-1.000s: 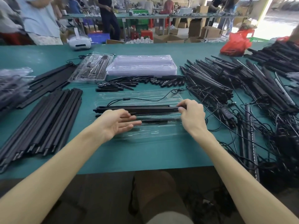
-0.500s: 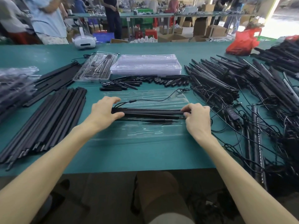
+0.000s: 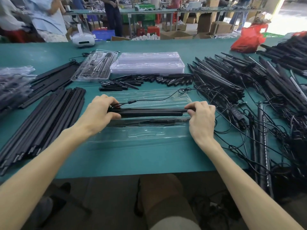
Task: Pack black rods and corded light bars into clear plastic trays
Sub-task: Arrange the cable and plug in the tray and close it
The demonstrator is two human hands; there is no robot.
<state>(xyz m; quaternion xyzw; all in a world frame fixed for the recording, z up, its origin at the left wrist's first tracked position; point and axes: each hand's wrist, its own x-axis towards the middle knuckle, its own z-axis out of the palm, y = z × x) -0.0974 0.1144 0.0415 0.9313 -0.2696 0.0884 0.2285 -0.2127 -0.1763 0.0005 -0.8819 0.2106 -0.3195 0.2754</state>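
Holding one black light bar [image 3: 149, 112] level across the middle of the clear plastic tray [image 3: 141, 135], over its centre channel; cannot tell whether fully seated. Gripping the bar's left end with the left hand [image 3: 101, 112], fingers curled over it and thumb along the near side. Pinching the right end narrowly with the right hand [image 3: 201, 118], fingertips and thumb closed on the tip. Sharing the tray with a slim black rod [image 3: 156, 122] in the next channel nearer.

Probably pressing the bar into its slot. Could go wrong by pushing one end down ahead of the other, tilting the bar and wedging it on a moulded ridge. Could also flex the thin tray or skate it across the green table [image 3: 149, 160], held down by little beyond the two hands.

Worth watching the cord [image 3: 157, 99]: leaves from under the left hand, crosses the far half of the tray to a knot at the far right corner, then joins the tangle of corded light bars [image 3: 232, 83] on the right. Risks trapping that cord beneath the bar. Risks dragging neighbouring bars or the inline controller [image 3: 235, 113] toward the tray if pulled. Risks nudging the short black spikes [image 3: 146, 80] just beyond the far rim. Little to fear from the pile of black rods [image 3: 43, 123] on the left, well apart.
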